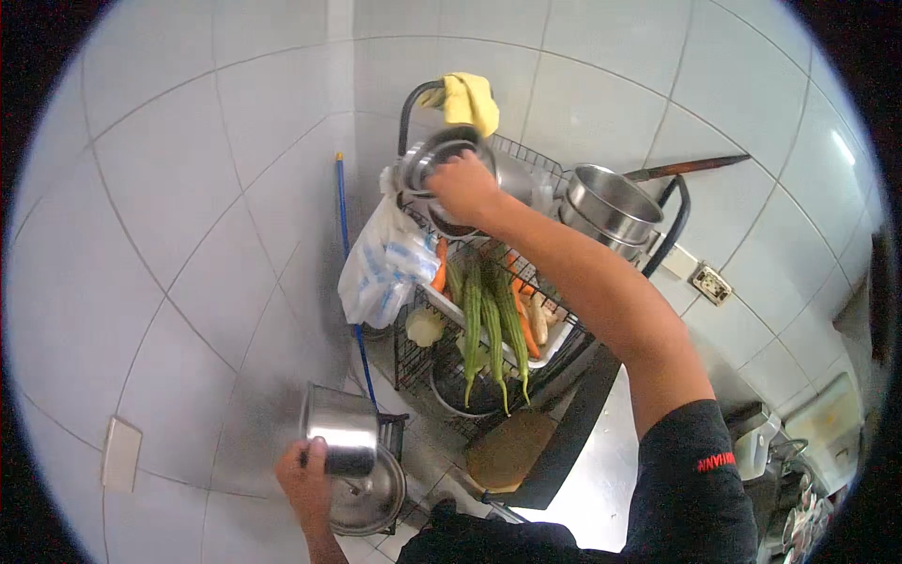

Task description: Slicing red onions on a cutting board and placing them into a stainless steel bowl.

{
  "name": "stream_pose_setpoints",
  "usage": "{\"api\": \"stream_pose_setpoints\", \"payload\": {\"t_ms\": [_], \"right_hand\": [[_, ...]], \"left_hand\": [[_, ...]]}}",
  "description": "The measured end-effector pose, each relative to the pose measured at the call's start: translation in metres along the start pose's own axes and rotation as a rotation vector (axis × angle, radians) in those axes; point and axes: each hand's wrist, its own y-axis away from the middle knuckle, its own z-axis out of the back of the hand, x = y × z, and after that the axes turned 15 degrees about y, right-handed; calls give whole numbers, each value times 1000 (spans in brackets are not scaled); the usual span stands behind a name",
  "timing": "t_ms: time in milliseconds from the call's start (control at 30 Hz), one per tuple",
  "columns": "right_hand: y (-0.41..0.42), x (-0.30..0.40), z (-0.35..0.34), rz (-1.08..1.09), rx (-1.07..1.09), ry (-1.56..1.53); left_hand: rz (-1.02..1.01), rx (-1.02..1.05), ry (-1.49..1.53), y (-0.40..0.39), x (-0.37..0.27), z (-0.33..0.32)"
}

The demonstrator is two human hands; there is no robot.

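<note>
My left hand (304,474) grips the handle of a stainless steel saucepan (343,430), held above a metal pot lid (366,497) on a low dark stand. At the top of the wire rack, my right hand (465,189) is on stacked steel pots (444,158); its fingers reach over a rim, blurred, and whether they grip is unclear. Below that hand, long ridged green gourds (493,317) and carrots (525,328) lie in a white tray (451,310) on the rack. More steel pots (613,204) sit stacked at the rack's right side.
A yellow cloth (468,102) hangs on the rack's handle. A white plastic bag (387,261) hangs at its left, beside a blue pole (343,211). A dark pan (472,388) stands lower down. Tiled walls (268,141) meet behind the rack; a sink area lies at far right.
</note>
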Motion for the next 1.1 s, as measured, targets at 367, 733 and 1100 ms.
{"api": "stream_pose_setpoints", "payload": {"t_ms": [367,733,1100], "right_hand": [[97,-45,-51,72,296,-68],[120,-30,-98,184,175,256],[99,-18,-60,-174,144,-363]], "left_hand": [[-113,242,-38,-18,-23,-28],[-469,372,29,-9,-18,-61],[-326,344,-35,4,-15,-60]]}}
